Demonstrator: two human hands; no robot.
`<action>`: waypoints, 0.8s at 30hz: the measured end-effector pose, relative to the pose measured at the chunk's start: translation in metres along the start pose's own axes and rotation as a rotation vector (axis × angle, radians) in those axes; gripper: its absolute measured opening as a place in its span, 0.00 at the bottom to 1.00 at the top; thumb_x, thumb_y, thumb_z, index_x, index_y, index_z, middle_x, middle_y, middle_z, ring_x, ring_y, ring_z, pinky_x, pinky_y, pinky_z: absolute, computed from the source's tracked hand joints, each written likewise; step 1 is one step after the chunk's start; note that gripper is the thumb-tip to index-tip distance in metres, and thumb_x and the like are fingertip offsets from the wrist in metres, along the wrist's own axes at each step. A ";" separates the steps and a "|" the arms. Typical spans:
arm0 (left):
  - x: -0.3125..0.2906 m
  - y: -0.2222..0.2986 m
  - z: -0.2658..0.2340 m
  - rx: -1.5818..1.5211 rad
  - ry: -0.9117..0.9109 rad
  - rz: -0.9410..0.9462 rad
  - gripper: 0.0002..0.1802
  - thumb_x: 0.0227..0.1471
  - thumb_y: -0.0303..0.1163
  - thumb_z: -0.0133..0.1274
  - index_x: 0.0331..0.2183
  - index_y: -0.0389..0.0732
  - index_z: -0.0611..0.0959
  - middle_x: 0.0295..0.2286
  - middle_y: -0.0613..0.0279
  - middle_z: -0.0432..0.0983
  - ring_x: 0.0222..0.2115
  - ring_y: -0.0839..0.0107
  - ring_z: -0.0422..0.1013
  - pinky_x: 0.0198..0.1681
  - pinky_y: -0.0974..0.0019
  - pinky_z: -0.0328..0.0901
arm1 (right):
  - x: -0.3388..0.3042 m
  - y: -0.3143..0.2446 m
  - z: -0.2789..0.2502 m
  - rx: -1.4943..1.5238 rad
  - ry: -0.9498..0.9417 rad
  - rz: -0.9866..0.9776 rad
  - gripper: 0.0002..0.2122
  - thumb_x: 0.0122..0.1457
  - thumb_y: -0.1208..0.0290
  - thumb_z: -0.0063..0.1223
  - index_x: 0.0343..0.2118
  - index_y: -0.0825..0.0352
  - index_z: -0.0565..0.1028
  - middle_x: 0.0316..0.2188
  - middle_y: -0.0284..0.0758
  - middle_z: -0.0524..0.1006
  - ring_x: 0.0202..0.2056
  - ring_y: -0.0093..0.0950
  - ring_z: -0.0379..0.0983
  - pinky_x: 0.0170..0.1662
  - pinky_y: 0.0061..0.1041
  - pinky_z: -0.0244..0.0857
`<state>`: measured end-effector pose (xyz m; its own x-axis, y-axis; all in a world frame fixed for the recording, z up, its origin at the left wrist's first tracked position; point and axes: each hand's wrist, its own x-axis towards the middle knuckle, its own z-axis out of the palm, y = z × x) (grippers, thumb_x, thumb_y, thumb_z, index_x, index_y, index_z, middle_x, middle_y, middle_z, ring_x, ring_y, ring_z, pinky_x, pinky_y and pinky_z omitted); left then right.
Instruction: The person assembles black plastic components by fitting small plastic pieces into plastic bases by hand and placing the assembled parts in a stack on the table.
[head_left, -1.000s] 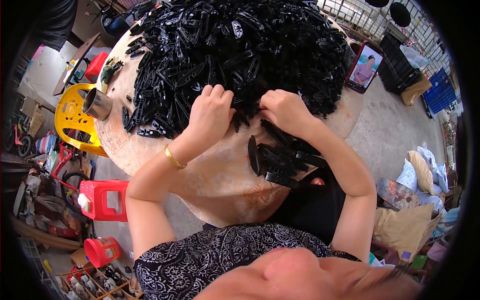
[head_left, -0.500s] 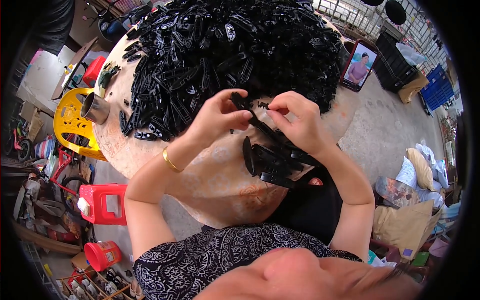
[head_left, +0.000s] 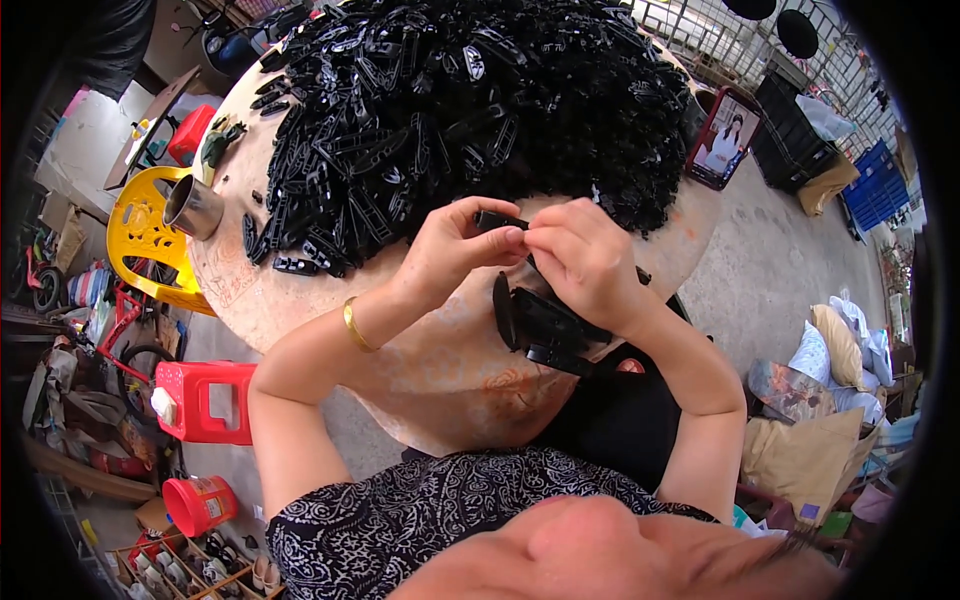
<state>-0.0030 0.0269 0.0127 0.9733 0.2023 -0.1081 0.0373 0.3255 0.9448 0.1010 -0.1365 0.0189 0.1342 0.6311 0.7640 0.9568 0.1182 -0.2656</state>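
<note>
The left hand (head_left: 445,254) pinches a black part (head_left: 491,219) above the table (head_left: 415,350), on the near side of the pile (head_left: 430,120). The right hand (head_left: 590,258) meets the part's right end, fingertips together; what they grip is not clear.

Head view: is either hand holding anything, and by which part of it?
The left hand holds a black part toward its left end, between thumb and fingers. The right hand is at its other side; what that grips is hidden.
</note>
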 end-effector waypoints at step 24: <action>-0.011 0.030 -0.019 1.842 0.001 0.220 0.15 0.39 0.34 0.62 0.27 0.37 0.74 0.28 0.54 0.71 0.33 0.56 0.71 0.33 0.56 0.66 | 0.012 0.031 0.005 0.216 -0.461 0.098 0.09 0.50 0.65 0.59 0.30 0.65 0.78 0.25 0.36 0.75 0.28 0.37 0.73 0.32 0.30 0.67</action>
<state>-0.0171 0.0520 0.0366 0.9941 0.0973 0.0488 0.0953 -0.9946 0.0423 0.1311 -0.1213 0.0164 0.0462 0.9138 0.4035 0.8637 0.1664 -0.4758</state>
